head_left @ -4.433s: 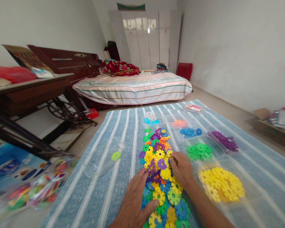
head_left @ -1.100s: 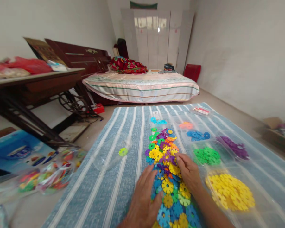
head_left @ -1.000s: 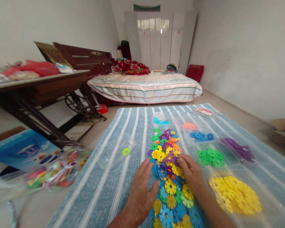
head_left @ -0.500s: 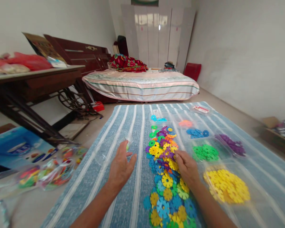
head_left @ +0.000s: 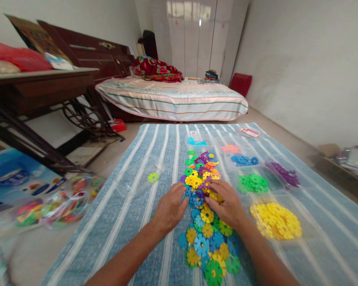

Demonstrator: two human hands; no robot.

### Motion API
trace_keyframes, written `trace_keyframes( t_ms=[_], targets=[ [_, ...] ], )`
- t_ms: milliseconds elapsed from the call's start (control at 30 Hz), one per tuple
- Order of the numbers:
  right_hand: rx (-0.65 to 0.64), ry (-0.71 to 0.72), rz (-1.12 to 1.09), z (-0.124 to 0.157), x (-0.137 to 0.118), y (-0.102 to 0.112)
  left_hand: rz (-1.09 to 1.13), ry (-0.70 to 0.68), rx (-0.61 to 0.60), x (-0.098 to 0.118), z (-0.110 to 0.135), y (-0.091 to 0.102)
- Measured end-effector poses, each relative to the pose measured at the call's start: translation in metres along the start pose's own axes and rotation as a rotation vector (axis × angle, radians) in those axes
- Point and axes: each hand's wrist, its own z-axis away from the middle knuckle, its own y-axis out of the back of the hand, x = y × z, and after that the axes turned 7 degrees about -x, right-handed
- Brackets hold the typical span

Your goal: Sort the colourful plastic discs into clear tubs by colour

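A long heap of mixed plastic snowflake discs (head_left: 203, 206) in yellow, blue, green, purple and orange lies on a blue striped mat (head_left: 131, 214). My left hand (head_left: 168, 208) rests flat at the heap's left edge, fingers spread and touching blue discs. My right hand (head_left: 226, 204) lies on the heap's right side, fingers curled over yellow and purple discs; whether it grips one I cannot tell. To the right sit sorted piles: yellow discs (head_left: 276, 220), green discs (head_left: 253, 183), purple discs (head_left: 283, 173), blue discs (head_left: 243, 160).
A single lime disc (head_left: 153, 177) lies in a clear tray left of the heap. Bags of toys (head_left: 56, 202) and a blue box (head_left: 14, 178) sit on the floor at left, beside a dark wooden table (head_left: 38, 91). A bed (head_left: 173, 101) stands beyond the mat.
My left hand left the heap, reached out left toward the lime disc, then came back to the heap's left edge. My right hand stayed on the heap. The heap spread out nearer me.
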Motion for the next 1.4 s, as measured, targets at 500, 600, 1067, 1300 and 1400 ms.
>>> trace_keyframes(
  t_ms=[500, 600, 1067, 1300, 1400],
  targets=[
    [0.053, -0.152, 0.014, -0.007, 0.015, -0.015, -0.026, -0.066, -0.062, 0.019, -0.03, -0.011],
    [0.09, -0.185, 0.001, -0.006, 0.015, -0.014, -0.046, -0.097, -0.065, 0.015, -0.03, -0.019],
    [0.024, -0.075, -0.023, -0.004, -0.014, -0.012, 0.109, -0.145, 0.008, 0.026, -0.011, -0.018],
    [-0.046, -0.147, 0.153, -0.036, -0.01, -0.019, 0.033, -0.03, 0.256, 0.008, -0.011, -0.033],
    [-0.141, -0.164, 0.229, -0.047, -0.01, -0.025, 0.052, 0.026, 0.316, -0.002, -0.012, -0.04]
  ],
)
